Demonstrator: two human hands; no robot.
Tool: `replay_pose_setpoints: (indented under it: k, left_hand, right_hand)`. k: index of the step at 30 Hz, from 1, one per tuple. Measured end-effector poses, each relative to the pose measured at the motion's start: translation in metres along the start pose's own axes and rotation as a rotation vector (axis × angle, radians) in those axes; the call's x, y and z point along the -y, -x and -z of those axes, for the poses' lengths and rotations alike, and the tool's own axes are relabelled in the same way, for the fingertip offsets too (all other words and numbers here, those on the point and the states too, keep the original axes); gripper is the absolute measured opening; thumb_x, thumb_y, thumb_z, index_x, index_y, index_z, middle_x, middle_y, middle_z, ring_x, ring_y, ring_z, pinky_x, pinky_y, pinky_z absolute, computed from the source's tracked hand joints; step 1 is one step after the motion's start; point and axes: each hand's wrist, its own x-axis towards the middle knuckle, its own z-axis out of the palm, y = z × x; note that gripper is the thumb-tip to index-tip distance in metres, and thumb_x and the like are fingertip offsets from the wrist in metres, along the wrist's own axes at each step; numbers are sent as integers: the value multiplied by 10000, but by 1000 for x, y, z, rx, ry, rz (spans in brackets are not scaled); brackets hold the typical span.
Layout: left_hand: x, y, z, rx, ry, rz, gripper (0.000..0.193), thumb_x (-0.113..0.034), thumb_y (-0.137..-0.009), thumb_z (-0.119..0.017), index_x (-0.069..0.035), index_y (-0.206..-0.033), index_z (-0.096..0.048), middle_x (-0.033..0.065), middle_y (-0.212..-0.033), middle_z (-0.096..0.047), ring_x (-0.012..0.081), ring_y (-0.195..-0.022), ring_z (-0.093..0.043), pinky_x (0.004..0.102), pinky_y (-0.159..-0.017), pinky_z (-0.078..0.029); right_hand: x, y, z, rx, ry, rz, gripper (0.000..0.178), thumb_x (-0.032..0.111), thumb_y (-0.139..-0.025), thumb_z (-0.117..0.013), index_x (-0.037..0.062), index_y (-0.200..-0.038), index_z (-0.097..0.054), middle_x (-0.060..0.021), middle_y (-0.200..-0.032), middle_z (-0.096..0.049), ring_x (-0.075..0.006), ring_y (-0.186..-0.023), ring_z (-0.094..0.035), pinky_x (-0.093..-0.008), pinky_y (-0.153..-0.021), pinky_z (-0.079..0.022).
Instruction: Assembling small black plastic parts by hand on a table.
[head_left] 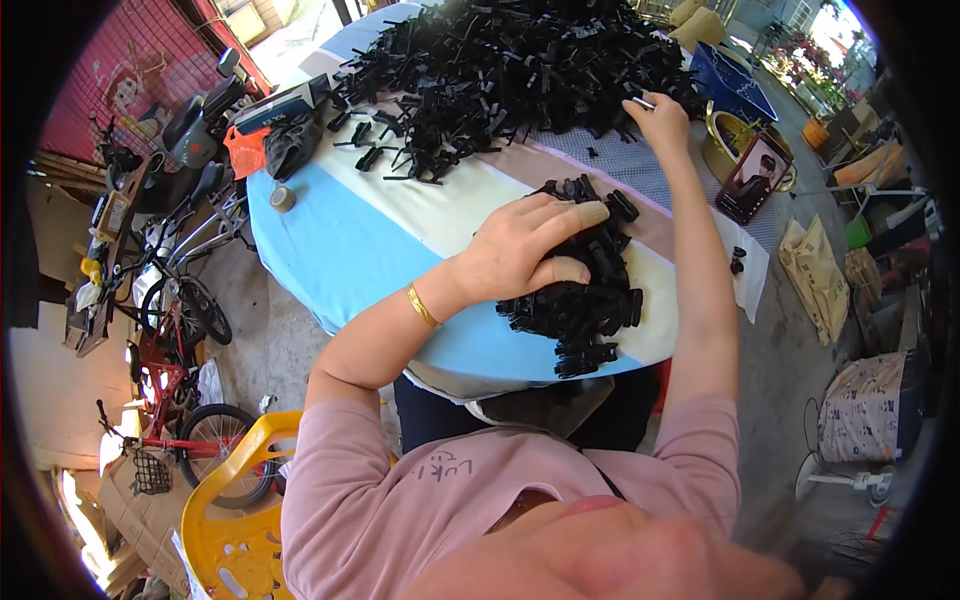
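Left hand: spread, on small black pile.
Right hand: pinching slim object; black heap just beside.

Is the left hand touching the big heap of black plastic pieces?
Apart: in the head view, pastel striped cloth shows between the left hand and big black heap.

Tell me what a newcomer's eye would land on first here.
Most likely the big heap of black pieces across the far part of the striped cloth. Next comes the smaller black pile nearer the person, partly under the left hand. The yellow chair stands out at lower left.
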Motion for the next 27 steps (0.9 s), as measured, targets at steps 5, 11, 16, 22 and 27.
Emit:
replay_pose_setpoints:
  k: [5,11,16,22,27]
  left_hand:
    - [4,2,0,-1,13,16,544,-386,-771,-596,10,-1130,-496,155,-888,-572,324,-774,-544,367,-725,-453]
    - [8,7,-3,-52,165,185,366,-156,-819,-544,14,-1139,-493,146,-978,-592,264,-842,-575,330,-777,-454]
    - [16,8,-13,-149,245,367,312,-94,-812,-569,-9,-1107,-512,131,-926,-598,223,-814,-586,305,-731,-463]
    - [34,7,-7,-306,965,607,391,-111,-860,-561,37,-1203,-445,102,-1131,-547,154,-1044,-519,268,-904,-404]
    - [42,7,9,26,1342,655,516,-105,-791,-636,14,-1240,-413,133,-1116,-561,241,-1003,-579,312,-902,-447]
  right_hand:
    - [15,-2,-10,206,163,-224,415,440,-670,-667,89,-890,-679,-149,-880,-649,-315,-842,-618,-382,-762,-483]
    - [18,11,7,84,129,-123,311,356,-675,-660,108,-863,-680,-146,-805,-647,-312,-792,-620,-376,-720,-488]
    - [19,28,33,-75,-368,6,264,279,-725,-684,39,-830,-654,-140,-808,-651,-214,-734,-634,-288,-657,-475]
    - [85,71,77,565,-869,108,222,114,-795,-645,-6,-980,-617,26,-778,-593,-27,-675,-504,-174,-603,-406]
    - [103,89,92,750,-844,192,180,66,-810,-615,-8,-974,-610,14,-808,-594,-40,-724,-510,-181,-642,-409]
